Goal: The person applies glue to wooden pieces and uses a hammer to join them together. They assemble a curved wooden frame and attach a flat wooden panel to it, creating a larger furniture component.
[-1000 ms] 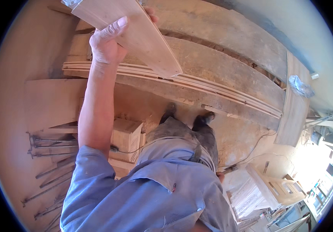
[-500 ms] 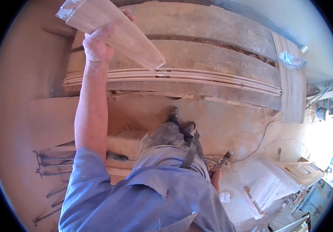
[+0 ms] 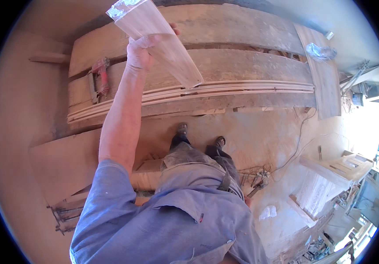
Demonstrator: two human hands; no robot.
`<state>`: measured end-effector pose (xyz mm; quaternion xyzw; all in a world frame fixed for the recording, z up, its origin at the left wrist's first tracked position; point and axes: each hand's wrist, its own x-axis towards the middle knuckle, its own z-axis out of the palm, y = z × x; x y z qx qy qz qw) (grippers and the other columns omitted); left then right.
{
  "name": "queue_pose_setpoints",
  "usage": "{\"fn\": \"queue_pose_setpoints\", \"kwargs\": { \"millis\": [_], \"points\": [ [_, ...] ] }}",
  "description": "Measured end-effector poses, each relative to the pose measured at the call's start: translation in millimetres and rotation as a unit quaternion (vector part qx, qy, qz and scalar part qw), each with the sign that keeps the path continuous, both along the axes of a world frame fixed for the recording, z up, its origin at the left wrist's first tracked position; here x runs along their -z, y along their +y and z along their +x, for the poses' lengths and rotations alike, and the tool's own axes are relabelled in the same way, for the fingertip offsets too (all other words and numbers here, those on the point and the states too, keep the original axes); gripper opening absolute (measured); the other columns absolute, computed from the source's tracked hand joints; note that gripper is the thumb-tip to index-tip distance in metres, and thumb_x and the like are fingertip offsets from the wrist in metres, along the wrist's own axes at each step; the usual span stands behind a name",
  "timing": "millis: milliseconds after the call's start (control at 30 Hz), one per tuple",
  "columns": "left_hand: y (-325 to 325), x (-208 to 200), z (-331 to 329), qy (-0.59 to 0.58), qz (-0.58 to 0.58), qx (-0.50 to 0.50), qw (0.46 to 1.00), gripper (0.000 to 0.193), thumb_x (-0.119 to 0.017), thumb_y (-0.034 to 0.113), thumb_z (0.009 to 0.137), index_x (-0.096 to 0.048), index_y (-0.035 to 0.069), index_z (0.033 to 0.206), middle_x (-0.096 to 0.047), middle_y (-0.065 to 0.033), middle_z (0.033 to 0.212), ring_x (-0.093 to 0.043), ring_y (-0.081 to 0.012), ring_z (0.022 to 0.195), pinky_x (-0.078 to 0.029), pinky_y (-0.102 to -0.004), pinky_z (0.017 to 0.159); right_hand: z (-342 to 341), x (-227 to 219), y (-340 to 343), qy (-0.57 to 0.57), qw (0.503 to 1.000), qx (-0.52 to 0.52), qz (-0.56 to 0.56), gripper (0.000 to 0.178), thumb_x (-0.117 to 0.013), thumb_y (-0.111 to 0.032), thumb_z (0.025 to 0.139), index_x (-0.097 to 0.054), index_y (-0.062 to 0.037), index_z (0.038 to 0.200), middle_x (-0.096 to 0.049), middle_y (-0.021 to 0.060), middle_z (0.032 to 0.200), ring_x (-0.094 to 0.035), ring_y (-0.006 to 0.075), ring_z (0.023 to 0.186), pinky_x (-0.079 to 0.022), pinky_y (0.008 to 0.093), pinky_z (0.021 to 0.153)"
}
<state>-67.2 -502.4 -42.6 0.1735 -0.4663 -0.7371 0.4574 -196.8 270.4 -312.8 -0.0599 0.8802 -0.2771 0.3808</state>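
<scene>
Up over the workbench (image 3: 251, 66), my left hand (image 3: 142, 52) is closed around a pale wooden board (image 3: 167, 48), thumb on top and fingertips past its far edge. The board slants, its near end above thin wooden strips (image 3: 242, 88) along the bench. Something whitish and shiny shows at its upper end. Low at my right side, only a little of my right hand (image 3: 248, 201) shows beside my hip. It grips a dark long-handled tool (image 3: 257, 188), whose kind I cannot make out; most of the fingers are hidden. A red nail gun (image 3: 102, 75) lies on the bench, left of my left forearm.
A wide board with a plastic bag (image 3: 320, 52) crosses the bench's right end. Right of me, a wooden frame piece (image 3: 337, 169) stands on the floor near a cable (image 3: 301, 132). Metal clamps (image 3: 68, 214) are at the lower left. A crumpled plastic piece (image 3: 268, 212) lies on the floor.
My left hand and the board have shifted right in view, and the board stands steeper. The nail gun has come into sight. My right hand shows less, and my feet are farther apart.
</scene>
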Motion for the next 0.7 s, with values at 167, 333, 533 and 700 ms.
{"fn": "queue_pose_setpoints", "kwargs": {
  "millis": [167,333,533,700],
  "points": [
    [-14.4,6.5,7.9,0.005,0.030,0.048,0.998,0.069,-0.078,0.021,0.062,-0.058,-0.007,0.122,-0.069,-0.0229,0.110,-0.068,-0.0408,0.102,-0.055,-0.0521,0.094,39.1,-34.4,-28.0,-0.014,0.997,0.043,0.068,0.009,-0.056,-0.007,0.067,-0.061,-0.0025,0.062,-0.056,0.0066,0.060,-0.054,0.0142,0.059,-0.041,0.0355,0.055],
    [-21.6,6.5,20.1,0.011,0.028,0.072,0.997,0.063,-0.078,0.021,0.063,-0.062,-0.007,0.117,-0.069,-0.0229,0.109,-0.068,-0.0406,0.102,-0.054,-0.0517,0.096,57.5,-51.7,-51.4,-0.019,0.994,0.066,0.088,0.009,-0.057,-0.008,0.067,-0.060,-0.0029,0.060,-0.056,0.0057,0.060,-0.054,0.0137,0.058,-0.040,0.0346,0.053],
    [-28.0,7.7,33.2,-0.001,-0.002,0.062,0.998,0.061,-0.077,0.021,0.065,-0.063,-0.008,0.117,-0.070,-0.0236,0.110,-0.068,-0.0400,0.104,-0.053,-0.0513,0.098,59.3,-60.3,-78.3,-0.023,0.992,0.075,0.096,0.009,-0.058,-0.009,0.066,-0.059,-0.0034,0.059,-0.055,0.0045,0.059,-0.053,0.0132,0.056,-0.038,0.0335,0.052],
    [-4.7,2.2,13.4,-0.053,-0.054,0.107,0.991,0.061,-0.077,0.020,0.067,-0.062,-0.008,0.119,-0.070,-0.0234,0.111,-0.069,-0.0367,0.105,-0.054,-0.0484,0.097,50.3,-76.2,-113.2,0.009,0.996,0.017,0.084,0.010,-0.060,-0.011,0.069,-0.061,-0.0041,0.061,-0.057,0.0053,0.061,-0.055,0.0140,0.058,-0.039,0.0327,0.053]
  ]
}}
